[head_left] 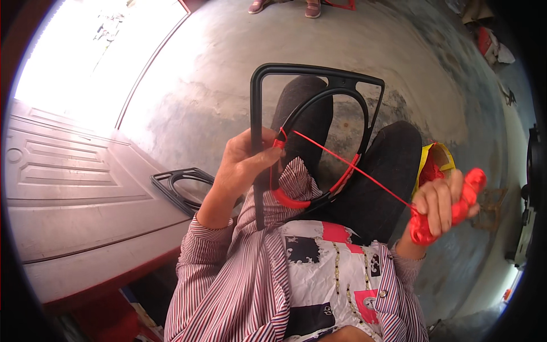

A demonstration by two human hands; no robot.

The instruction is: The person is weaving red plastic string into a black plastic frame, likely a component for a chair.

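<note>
A black plastic frame (319, 69) with a round ring inside it stands over my lap. My left hand (246, 157) grips the left side of the ring, thumb pressed on red cord wound there. Red wrapping (290, 199) covers the ring's lower left part, and more red shows on its lower right side. From the ring a taut red cord (353, 165) runs to the right. It ends at a twisted red hank of cord (474, 185), which my right hand (437, 205) holds with its fingers wrapped round it.
Beside my left arm, similar black frames (182, 185) lie on a pale panelled door-like board (74, 182). A yellow bag (436, 154) with red stuff inside is by my right knee. Another person's shoes (312, 8) show at the far edge of the concrete floor (216, 68).
</note>
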